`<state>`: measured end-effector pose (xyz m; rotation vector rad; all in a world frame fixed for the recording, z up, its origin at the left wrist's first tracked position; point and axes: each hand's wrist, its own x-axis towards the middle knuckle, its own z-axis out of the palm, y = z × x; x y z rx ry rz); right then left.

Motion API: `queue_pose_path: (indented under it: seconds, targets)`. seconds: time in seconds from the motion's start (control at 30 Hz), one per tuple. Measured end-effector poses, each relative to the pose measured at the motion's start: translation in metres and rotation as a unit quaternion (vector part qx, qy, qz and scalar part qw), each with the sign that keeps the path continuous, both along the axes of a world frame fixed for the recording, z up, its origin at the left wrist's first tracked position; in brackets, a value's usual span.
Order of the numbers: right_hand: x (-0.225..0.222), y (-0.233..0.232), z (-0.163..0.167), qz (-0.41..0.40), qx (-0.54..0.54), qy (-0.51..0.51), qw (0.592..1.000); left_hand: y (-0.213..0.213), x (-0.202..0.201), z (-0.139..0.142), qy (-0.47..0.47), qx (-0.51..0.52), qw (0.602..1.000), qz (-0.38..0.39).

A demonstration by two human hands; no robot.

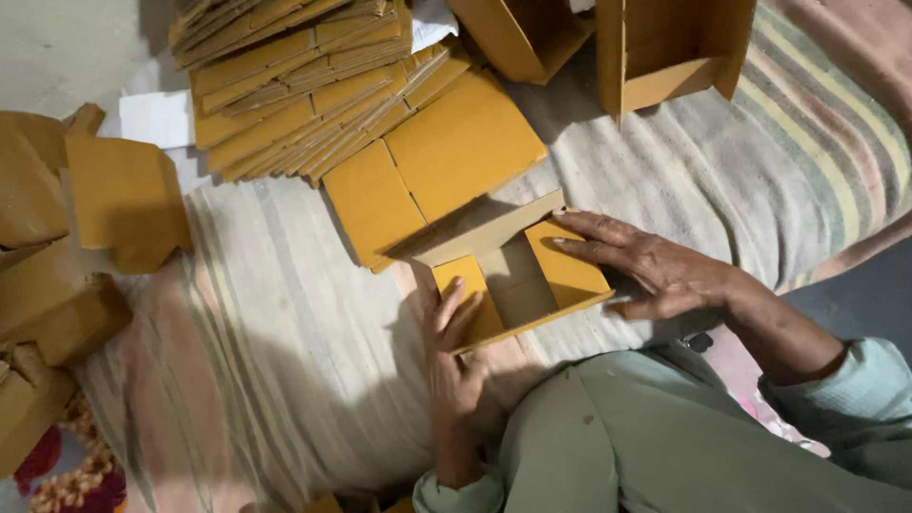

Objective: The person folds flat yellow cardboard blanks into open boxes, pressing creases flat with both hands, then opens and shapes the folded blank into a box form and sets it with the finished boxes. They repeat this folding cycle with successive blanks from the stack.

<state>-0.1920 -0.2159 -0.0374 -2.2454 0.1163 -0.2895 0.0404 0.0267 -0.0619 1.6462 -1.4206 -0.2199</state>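
Hands work a half-folded yellow-brown cardboard box (518, 275) lying on the striped, faded cloth (285, 313). Left hand (454, 356) presses the near flap, fingers (456, 309) extended flat. Right hand (655, 271) lies on the far flap, fingers spread, gripping nothing. Stack of flat yellow cardboard blanks (313, 85) sits just behind.

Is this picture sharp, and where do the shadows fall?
Head view: mostly sharp, softly lit with no glare; the left hand and right hand on the half-folded cardboard box are clear, and a broad shadow lies on the striped cloth beside the left hand.
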Motion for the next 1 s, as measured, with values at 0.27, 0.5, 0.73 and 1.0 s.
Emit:
queue_pose_path:
  seconds: [0.27,0.5,0.73,1.0]
  targets:
    - [0.026,0.033,-0.017,-0.231,0.09,-0.031,0.968,-0.034,-0.011,0.006,0.279,-0.001,0.948,0.152]
    - [0.039,0.033,-0.024,-0.257,-0.094,-0.139,0.952,-0.045,0.005,0.0,0.157,0.005,0.979,0.132]
    - [0.03,0.042,-0.006,-0.274,-0.251,0.016,0.928,-0.026,0.0,-0.017,0.034,0.03,0.995,0.091]
    - [0.119,0.074,-0.004,-0.165,-0.339,0.187,0.907,-0.025,-0.004,-0.033,0.174,-0.079,0.981,0.036]
